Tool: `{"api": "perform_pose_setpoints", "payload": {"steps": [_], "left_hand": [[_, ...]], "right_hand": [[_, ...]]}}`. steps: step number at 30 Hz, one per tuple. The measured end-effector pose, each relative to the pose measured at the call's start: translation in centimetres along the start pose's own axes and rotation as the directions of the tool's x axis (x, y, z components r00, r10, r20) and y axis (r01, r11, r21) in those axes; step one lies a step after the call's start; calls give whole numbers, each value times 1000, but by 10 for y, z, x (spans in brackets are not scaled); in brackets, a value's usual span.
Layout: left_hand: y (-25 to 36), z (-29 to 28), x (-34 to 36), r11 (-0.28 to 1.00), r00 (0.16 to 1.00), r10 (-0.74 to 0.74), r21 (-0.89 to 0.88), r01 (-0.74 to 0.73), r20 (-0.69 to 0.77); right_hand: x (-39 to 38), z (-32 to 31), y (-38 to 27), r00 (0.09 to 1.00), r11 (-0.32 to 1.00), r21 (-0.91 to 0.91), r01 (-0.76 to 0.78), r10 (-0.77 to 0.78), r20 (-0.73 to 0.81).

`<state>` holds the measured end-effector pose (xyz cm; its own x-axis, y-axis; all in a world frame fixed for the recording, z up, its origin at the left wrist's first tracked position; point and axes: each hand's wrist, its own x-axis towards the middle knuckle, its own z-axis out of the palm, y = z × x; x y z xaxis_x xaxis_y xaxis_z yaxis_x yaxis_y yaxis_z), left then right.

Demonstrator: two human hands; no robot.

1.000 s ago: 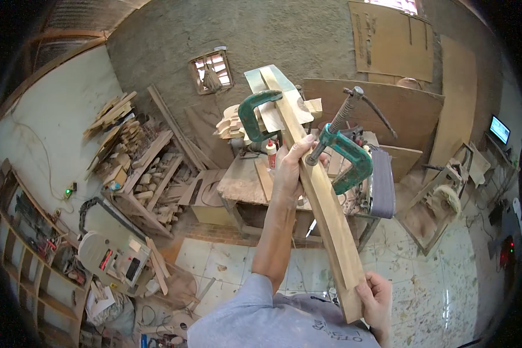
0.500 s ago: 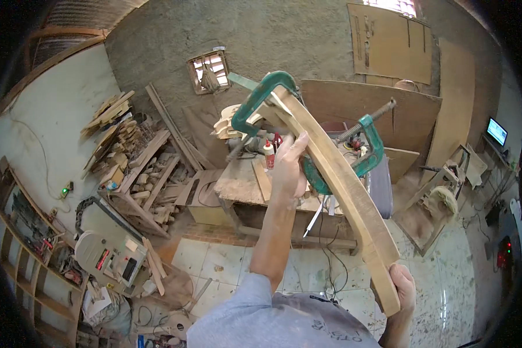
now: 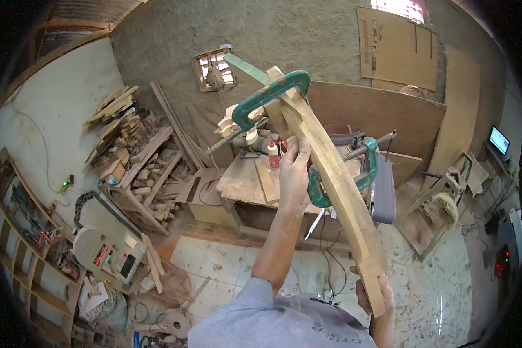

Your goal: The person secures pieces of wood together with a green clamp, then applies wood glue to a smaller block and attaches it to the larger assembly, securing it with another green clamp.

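Note:
Slanting in front of me is a long pale piece of wood shaped like a guitar neck blank [image 3: 337, 180]. My left hand [image 3: 297, 168] is closed on its left edge, between the clamps, with the thumb and fingers pressed to the wood. At the lower, near end my right hand [image 3: 383, 294] is wrapped around it, part of the palm hidden behind. A green C-clamp [image 3: 267, 98] grips the upper end, where a thin greenish strip [image 3: 246, 68] sticks out. Midway along, a second green C-clamp [image 3: 370, 169] goes round the piece.
Beyond it stands a workbench [image 3: 238, 180] with a white-and-red glue bottle [image 3: 273, 155] and a flat board [image 3: 265, 181]. Stacked offcuts [image 3: 148, 180] fill a rack at left. A grey machine [image 3: 107, 255] stands lower left. Cables [image 3: 332, 272] hang to the tiled floor [image 3: 214, 261].
The wood has turned in my hands and its near end has shifted left. My right hand moved left with it, fingers now showing on both sides. My left hand moved slightly right, still gripping.

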<state>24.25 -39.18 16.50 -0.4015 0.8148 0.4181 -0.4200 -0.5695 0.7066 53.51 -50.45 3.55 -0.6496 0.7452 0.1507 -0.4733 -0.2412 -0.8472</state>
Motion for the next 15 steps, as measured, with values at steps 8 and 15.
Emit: {"api": "perform_pose_setpoints", "payload": {"steps": [8, 15], "left_hand": [[-1, 0, -2, 985, 992, 117, 136, -110, -42], [3, 12, -19, 942, 992, 101, 312, -120, 74]], "right_hand": [[1, -19, -5, 989, 985, -139, -101, 85, -119], [49, 8, -108, 832, 522, -849, 83, -506, -229]]}}
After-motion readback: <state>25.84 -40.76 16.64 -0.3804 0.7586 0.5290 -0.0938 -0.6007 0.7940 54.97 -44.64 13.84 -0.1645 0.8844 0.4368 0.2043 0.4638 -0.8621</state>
